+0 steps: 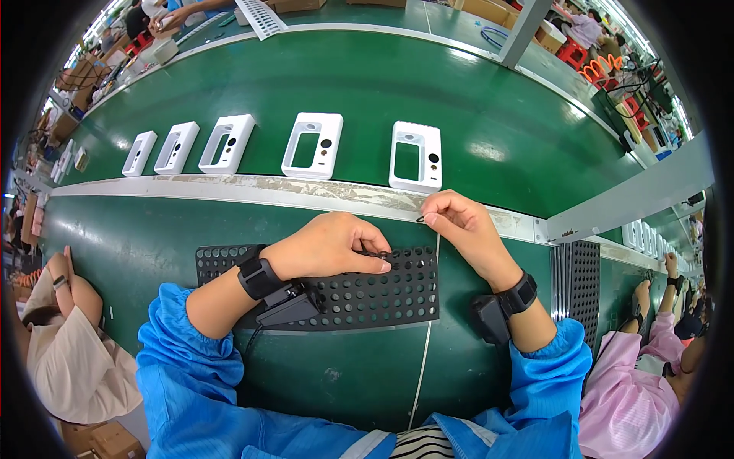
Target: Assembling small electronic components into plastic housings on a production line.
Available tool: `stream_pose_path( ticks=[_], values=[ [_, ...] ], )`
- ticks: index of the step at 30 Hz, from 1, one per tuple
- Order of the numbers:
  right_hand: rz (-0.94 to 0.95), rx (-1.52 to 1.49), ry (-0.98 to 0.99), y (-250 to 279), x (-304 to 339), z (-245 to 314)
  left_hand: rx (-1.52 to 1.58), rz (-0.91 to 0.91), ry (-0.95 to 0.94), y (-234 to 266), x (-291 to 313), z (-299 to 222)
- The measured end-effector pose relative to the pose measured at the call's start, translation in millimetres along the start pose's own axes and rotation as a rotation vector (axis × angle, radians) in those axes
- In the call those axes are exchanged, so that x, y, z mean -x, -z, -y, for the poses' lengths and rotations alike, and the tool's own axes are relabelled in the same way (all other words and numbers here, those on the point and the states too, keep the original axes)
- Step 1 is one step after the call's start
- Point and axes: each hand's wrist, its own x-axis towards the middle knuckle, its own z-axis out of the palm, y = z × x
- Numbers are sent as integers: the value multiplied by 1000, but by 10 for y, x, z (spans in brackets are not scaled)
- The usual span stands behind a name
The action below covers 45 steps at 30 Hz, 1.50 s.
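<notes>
My left hand (pixel 327 243) is closed in a pinch over a black sheet with rows of round holes (pixel 375 294). Small dark loop-shaped pieces (pixel 384 254) show at its fingertips, too small to name exactly. Between the thumb and finger of my right hand (pixel 468 229) is a small black ring (pixel 420 219), held just in front of the belt's pale metal edge. Closest to that hand, on the green belt, lies a white plastic housing (pixel 405 183) with a rectangular window and a round dark hole.
Several more white housings (pixel 288 170) lie in a row along the green conveyor belt (pixel 367 73). A grey metal post (pixel 634 187) rises at the right, near a stack of perforated black sheets (pixel 579 279). Co-workers sit at the left (pixel 84 359) and right (pixel 631 390).
</notes>
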Motion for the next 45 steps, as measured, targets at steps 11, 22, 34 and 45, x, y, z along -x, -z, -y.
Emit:
stream_pose_path(
  ticks=[11,22,34,45],
  values=[
    [4,74,15,-33,21,-2,-19,-11,-16,2,1,16],
    [-133,507,193,-146,-410,265,-34,-12,-56,14,15,31],
    [-169,554,133,-306,-884,74,-57,-17,-74,-4,-15,73],
    [-270,538,154,-216,-862,-50,-63,-21,-74,-15,-38,67]
  ],
)
